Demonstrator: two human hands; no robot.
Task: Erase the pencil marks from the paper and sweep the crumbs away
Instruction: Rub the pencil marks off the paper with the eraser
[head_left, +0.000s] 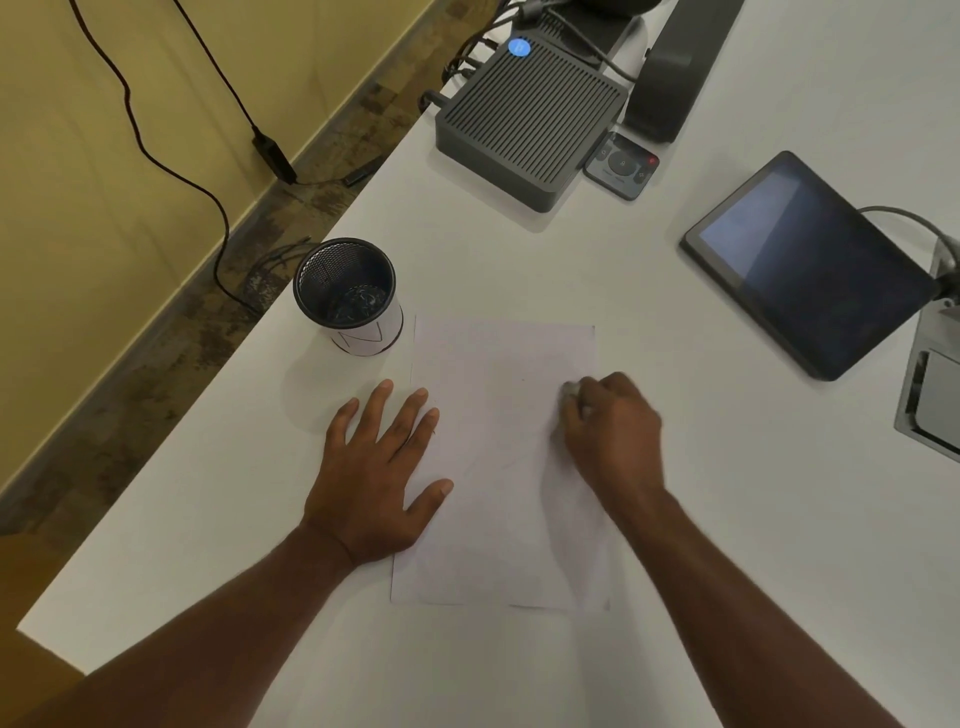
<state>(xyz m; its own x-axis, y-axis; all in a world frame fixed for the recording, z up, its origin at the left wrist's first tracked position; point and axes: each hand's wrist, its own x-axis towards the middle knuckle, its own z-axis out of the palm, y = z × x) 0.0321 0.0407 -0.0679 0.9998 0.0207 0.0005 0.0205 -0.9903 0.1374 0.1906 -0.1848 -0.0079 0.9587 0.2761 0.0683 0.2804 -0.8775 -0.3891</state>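
A white sheet of paper (498, 457) lies flat on the white table (519, 260) in front of me, with only faint pencil traces showing on it. My left hand (374, 467) rests flat with fingers spread on the paper's left edge. My right hand (613, 426) is curled over the paper's right side, blurred, with a small whitish eraser (570, 391) pinched at the fingertips and touching the sheet. I cannot make out crumbs on the sheet.
A black mesh pen cup (348, 296) stands just beyond the paper's top left corner. A dark ribbed box (530, 119) with cables and a small remote (621, 165) sit at the back. A dark tablet (810, 260) is at the right. The table's edge runs diagonally at the left.
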